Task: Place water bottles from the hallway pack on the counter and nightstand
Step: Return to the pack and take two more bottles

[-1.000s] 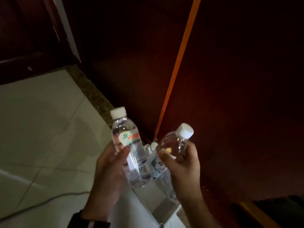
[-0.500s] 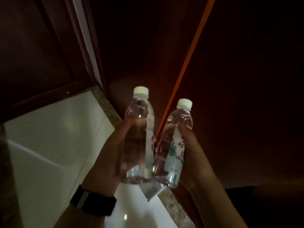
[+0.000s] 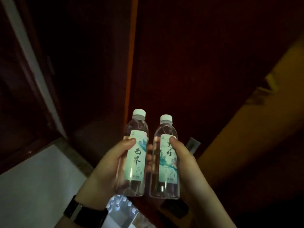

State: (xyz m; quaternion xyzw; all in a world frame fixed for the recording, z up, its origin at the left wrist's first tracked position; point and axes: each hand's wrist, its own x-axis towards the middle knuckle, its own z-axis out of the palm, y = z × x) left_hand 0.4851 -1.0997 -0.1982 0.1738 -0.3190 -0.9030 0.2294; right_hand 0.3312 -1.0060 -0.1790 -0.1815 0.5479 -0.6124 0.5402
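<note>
I hold two small clear water bottles upright, side by side in front of me, each with a white cap and a pale green label. My left hand (image 3: 108,168) is wrapped around the left bottle (image 3: 135,155), thumb on its label. My right hand (image 3: 185,165) grips the right bottle (image 3: 166,160) the same way. The two bottles are nearly touching. Below my hands, the plastic-wrapped pack of bottles (image 3: 121,209) lies on the floor, its white caps showing.
A dark red-brown wooden wall (image 3: 197,63) with an orange vertical strip (image 3: 131,63) stands straight ahead. A door frame (image 3: 32,71) rises at the left. Pale floor tile (image 3: 36,186) lies at the lower left. A yellowish surface (image 3: 263,129) shows at the right. The light is dim.
Both hands have lifted the bottles away from the pack and turned them upright with labels facing me. The view has tilted upward toward the wall.
</note>
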